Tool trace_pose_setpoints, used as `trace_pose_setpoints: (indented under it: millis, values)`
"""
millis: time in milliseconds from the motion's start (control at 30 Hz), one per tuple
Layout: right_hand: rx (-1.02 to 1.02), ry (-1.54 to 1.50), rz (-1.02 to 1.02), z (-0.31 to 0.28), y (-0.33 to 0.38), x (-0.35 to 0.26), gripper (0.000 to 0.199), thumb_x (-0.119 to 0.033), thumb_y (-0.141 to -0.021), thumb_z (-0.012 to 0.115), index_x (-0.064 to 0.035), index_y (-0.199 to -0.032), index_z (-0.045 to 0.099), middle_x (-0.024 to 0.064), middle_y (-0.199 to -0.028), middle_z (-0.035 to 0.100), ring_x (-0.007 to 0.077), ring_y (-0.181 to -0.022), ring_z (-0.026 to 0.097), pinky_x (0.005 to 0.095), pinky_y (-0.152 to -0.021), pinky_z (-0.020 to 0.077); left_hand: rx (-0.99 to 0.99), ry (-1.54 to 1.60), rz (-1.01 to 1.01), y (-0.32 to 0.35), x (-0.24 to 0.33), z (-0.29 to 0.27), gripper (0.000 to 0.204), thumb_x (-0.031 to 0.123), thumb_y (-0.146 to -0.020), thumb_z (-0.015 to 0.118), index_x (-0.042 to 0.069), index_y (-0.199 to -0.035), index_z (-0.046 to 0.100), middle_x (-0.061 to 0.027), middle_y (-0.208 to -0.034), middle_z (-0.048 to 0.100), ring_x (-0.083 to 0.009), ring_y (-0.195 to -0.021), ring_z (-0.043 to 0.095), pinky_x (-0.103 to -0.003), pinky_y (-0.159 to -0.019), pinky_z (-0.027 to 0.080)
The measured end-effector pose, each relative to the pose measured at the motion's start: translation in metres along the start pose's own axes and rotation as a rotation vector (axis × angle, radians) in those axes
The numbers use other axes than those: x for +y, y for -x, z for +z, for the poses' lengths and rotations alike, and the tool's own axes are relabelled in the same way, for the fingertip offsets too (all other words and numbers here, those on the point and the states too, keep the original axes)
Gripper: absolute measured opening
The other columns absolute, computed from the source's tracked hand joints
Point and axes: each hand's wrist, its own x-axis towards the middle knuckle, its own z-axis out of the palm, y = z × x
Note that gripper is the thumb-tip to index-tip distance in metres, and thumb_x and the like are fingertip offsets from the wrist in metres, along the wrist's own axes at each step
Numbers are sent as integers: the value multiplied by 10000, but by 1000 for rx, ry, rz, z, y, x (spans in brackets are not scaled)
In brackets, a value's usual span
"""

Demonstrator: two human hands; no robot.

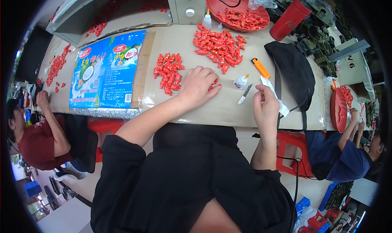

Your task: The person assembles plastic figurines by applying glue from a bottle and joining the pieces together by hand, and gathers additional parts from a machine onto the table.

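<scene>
Across the tan table (212, 115), small red figures (218, 47) are lying in piles beside and beyond the left hand (199, 86), which is curling over another red piece (213, 84); whether it is gripping, one cannot tell. The right hand (267, 106) is bending its fingers near a knife (245, 95) and a white bottle (240, 83), its grasp unclear. Glossy, the figures are looking light, stiff, perhaps slippery; pinching the thick middle seems safest.

A black top (175, 184) is being worn; its left sleeve (122, 153) and right sleeve (270, 186) are ending near elbow level; its neckline (211, 201) is forming a V.
</scene>
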Motion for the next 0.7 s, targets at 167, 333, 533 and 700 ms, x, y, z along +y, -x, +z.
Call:
trace_pose_setpoints:
  millis: [167, 333, 533, 700]
  values:
    - [-6, -192, 38, 17, -8, 7, 153, -38, -762, 487, 36, -882, 547, 140, -676, 571, 185, -586, 560, 282, -561, 438, 116, 251, -70, 6, -1, 7, 178, 117, -727, 589, 59, -894, 566, -68, -946, 552, -240, -927, 470, -340, -803, 362]
    - [7, -139, 54, 18, -9, 6, 247, -17, -737, 511, 32, -978, 500, 86, -762, 556, 126, -621, 534, 230, -557, 424, 236, 338, -84, 16, -1, -13, 166, 85, -734, 579, 47, -895, 570, -84, -937, 552, -245, -908, 481, -342, -789, 377]
    - [-25, -260, -21, 28, -8, 9, 535, -63, -657, 667, 5, -1114, 398, 123, -1069, 488, 157, -929, 490, 232, -659, 416, 381, 424, -495, 77, -18, -45, 140, 45, -715, 598, 34, -849, 558, -89, -857, 532, -254, -848, 498, -333, -754, 390]
    - [-25, -218, -25, 42, -13, 3, 502, -74, -654, 681, 9, -1063, 402, 126, -1078, 491, 157, -928, 495, 252, -725, 402, 271, 71, -425, 84, -26, -56, 246, 103, -667, 661, 23, -868, 543, -106, -867, 515, -263, -843, 498, -326, -732, 403]
